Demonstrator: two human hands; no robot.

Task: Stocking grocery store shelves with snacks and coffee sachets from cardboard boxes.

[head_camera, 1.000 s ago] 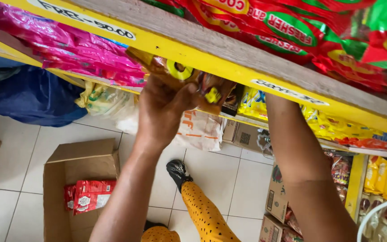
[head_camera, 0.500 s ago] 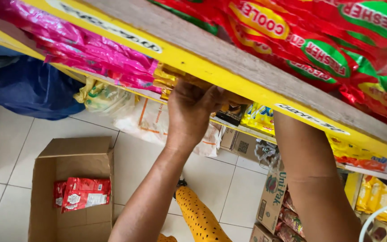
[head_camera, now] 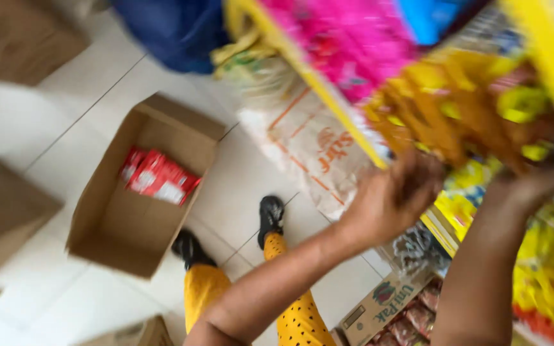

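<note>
Snack packs [head_camera: 463,109], brown and yellow, sit stacked on the yellow shelf [head_camera: 309,77]; I've got my left hand [head_camera: 392,198] curled on their lower edge, right hand [head_camera: 533,186] too blurry to tell. Well below the shelf, the cardboard box [head_camera: 129,186] holds a few red packets [head_camera: 158,176], so I'd guess more's left.

An open brown cardboard box [head_camera: 129,198] sits on the pale tiled floor [head_camera: 78,122], with red snack packets [head_camera: 158,177] lying against its far inner wall. A white woven sack with orange print [head_camera: 309,150] leans at the foot of the yellow-edged shelf [head_camera: 302,70], and a dark blue bag [head_camera: 174,32] rests on the floor beyond it. Bright pink packets [head_camera: 347,38] fill the upper shelf level. A low brown printed carton [head_camera: 386,304] stands near the bottom edge, holding dark wrapped packets [head_camera: 418,311]. More flat brown cardboard [head_camera: 20,35] lies at the upper left, blurred.
</note>
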